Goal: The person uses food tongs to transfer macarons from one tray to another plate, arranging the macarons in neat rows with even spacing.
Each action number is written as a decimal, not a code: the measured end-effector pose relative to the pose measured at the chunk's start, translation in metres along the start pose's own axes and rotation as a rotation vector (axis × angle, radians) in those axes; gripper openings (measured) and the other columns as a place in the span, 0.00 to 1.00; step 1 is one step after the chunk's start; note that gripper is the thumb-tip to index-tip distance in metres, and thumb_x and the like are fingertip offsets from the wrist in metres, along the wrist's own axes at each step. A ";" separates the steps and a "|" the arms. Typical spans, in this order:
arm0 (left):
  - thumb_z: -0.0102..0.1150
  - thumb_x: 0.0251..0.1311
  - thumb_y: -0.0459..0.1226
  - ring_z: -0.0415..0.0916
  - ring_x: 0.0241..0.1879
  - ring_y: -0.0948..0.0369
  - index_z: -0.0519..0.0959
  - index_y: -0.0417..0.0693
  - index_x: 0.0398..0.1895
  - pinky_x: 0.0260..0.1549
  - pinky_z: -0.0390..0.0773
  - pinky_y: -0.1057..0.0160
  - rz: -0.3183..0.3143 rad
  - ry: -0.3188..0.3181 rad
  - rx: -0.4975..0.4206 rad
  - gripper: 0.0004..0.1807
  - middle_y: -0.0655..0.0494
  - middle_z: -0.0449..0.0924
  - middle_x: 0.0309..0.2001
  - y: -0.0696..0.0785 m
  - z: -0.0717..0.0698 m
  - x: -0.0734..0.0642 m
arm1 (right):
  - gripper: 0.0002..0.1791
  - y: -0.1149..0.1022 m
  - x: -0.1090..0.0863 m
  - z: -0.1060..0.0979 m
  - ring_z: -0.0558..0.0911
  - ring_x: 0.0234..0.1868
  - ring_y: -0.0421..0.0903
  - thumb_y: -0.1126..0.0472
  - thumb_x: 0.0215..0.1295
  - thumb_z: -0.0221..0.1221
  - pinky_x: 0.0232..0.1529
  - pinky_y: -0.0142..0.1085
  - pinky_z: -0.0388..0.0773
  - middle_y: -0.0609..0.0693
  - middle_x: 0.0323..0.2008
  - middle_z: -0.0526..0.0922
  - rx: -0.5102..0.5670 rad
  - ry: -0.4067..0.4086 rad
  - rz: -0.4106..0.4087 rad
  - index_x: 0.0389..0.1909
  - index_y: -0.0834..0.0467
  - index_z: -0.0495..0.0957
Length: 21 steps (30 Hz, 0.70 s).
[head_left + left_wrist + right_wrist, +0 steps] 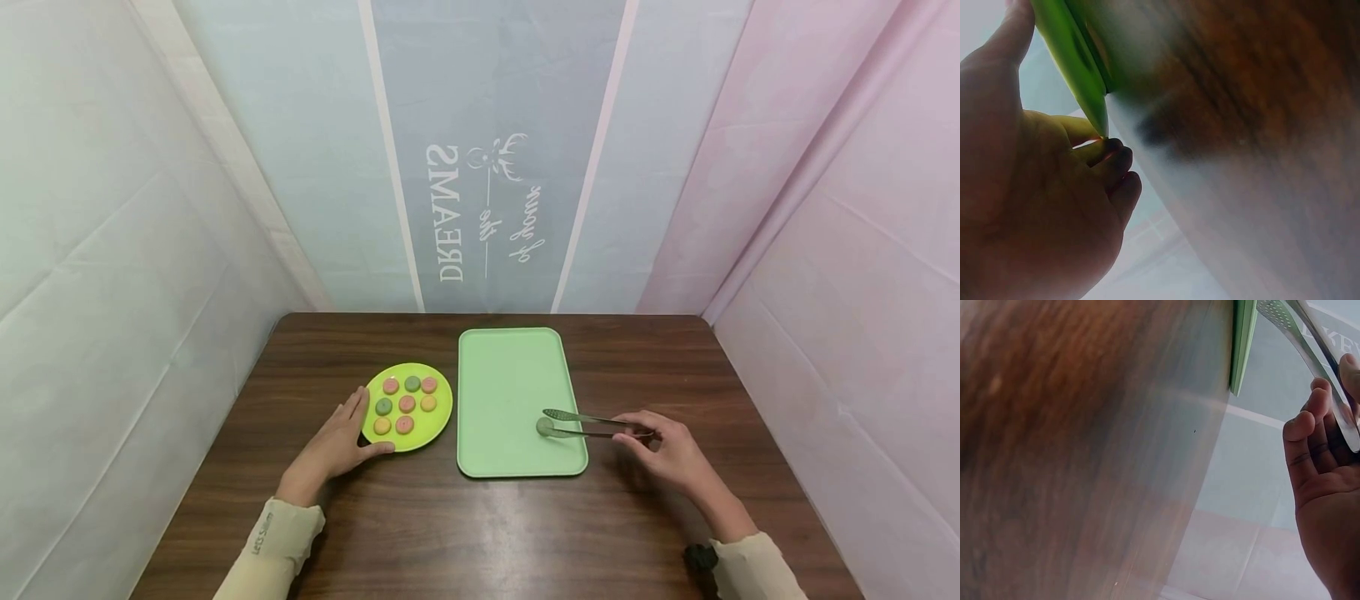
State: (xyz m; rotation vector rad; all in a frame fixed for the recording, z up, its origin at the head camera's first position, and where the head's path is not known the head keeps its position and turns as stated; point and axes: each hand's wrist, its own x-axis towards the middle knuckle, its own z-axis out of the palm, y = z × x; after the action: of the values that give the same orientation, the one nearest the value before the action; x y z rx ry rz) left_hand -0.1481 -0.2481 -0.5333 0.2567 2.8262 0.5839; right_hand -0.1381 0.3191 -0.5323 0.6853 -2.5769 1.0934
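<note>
In the head view my left hand (335, 444) rests against the left rim of a yellow-green plate (442, 417), fingers fairly straight and thumb spread along the edge. The left wrist view shows the plate's rim (1075, 69) touching that hand (1054, 181). Pink, green and yellow macarons (407, 404) lie spaced out on the plate. My right hand (667, 452) holds metal tongs (592, 418) by the rear end, their arms apart over the light green tray (502, 375). One green macaron (544, 427) is at the lower tong tip; whether it touches the tray is unclear.
The plate and tray stand side by side on a dark brown wooden table (510, 533). A printed cloth backdrop (487, 83) rises behind the table, with pale cloth walls at left and right. The right wrist wears a dark band (701, 557).
</note>
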 end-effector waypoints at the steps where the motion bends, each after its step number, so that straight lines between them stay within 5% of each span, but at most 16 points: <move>1: 0.65 0.65 0.69 0.42 0.85 0.37 0.42 0.31 0.87 0.83 0.49 0.37 0.000 0.000 0.001 0.69 0.32 0.39 0.86 0.000 0.000 0.000 | 0.19 0.000 0.000 0.000 0.81 0.31 0.31 0.74 0.56 0.77 0.29 0.29 0.83 0.38 0.32 0.83 -0.001 -0.001 -0.003 0.49 0.61 0.89; 21: 0.64 0.65 0.69 0.43 0.84 0.36 0.42 0.31 0.86 0.82 0.50 0.37 0.002 0.003 0.003 0.69 0.32 0.39 0.86 -0.001 0.001 0.001 | 0.18 0.004 -0.001 0.005 0.79 0.29 0.30 0.72 0.57 0.78 0.28 0.25 0.79 0.36 0.32 0.83 -0.001 -0.003 -0.038 0.48 0.59 0.89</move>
State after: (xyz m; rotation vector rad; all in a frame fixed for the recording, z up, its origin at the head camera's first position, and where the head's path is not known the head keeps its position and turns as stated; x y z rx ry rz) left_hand -0.1486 -0.2484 -0.5342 0.2595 2.8298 0.5812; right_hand -0.1399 0.3185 -0.5382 0.7326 -2.5556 1.0802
